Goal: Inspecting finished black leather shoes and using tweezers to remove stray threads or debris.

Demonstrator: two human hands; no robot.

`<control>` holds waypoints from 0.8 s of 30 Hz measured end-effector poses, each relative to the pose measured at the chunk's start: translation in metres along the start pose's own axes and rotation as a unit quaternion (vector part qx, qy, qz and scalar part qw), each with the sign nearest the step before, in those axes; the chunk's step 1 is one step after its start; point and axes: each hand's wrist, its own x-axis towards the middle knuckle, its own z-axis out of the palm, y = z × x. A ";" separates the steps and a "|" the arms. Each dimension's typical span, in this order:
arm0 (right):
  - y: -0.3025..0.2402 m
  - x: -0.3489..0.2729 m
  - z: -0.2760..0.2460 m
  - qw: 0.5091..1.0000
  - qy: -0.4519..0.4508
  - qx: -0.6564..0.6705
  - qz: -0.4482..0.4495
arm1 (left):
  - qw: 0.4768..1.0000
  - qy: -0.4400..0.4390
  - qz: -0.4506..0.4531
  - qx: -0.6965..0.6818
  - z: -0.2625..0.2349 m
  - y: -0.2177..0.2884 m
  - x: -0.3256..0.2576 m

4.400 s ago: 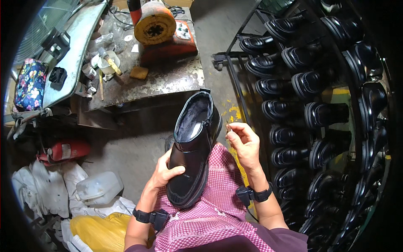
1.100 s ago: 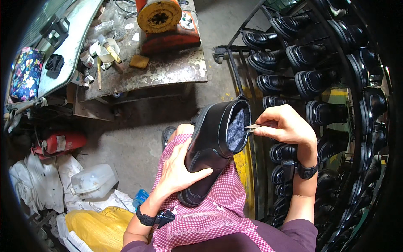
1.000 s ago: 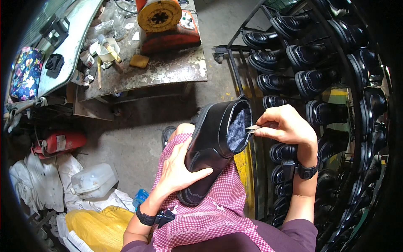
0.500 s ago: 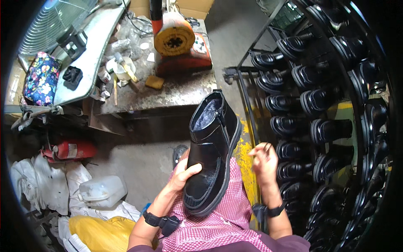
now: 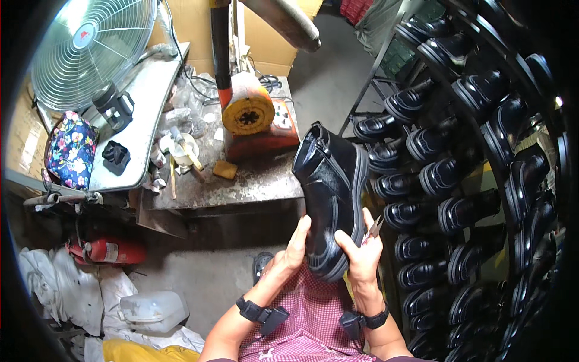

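Observation:
A black leather ankle boot (image 5: 329, 205) with a side zip and thick black sole is held up in front of me, toe pointing toward me. My left hand (image 5: 290, 256) presses along the boot's left side near the toe, fingers stretched up against it. On the other side, my right hand (image 5: 362, 256) grips the toe and sole edge, thumb on the upper. Small pointed metal snips (image 5: 375, 227) stick up from the same right hand; their handles are mostly hidden by the fingers. The boot's inside is mostly turned away.
A black rack of shiny black shoes (image 5: 440, 178) fills the right. Ahead stands a worn workbench (image 5: 259, 187) with an orange machine (image 5: 248, 114) and a yellow block (image 5: 225, 169). A fan (image 5: 90, 48), a red extinguisher (image 5: 111, 249) and a plastic jug (image 5: 154, 311) are at left.
The boot has moved up and right and turned, its zip side showing more. My right hand has come in from the right and taken hold of the boot.

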 end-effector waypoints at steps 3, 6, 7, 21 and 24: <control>0.005 0.045 0.004 0.993 -0.008 -0.061 -0.098 | 0.985 0.056 0.069 0.148 -0.012 -0.007 -0.009; 0.014 0.094 0.020 0.987 -0.001 -0.069 -0.145 | 0.976 0.080 -0.003 0.201 -0.050 -0.031 -0.033; 0.016 0.111 0.024 0.980 0.002 -0.093 -0.175 | 0.964 0.094 0.049 0.243 -0.045 -0.037 -0.042; -0.010 0.212 0.069 0.908 0.145 -0.290 -0.265 | 0.855 0.060 0.262 0.444 -0.042 -0.024 -0.042; -0.011 0.210 0.072 0.917 0.144 -0.228 -0.294 | 0.849 0.062 0.268 0.451 -0.043 -0.025 -0.043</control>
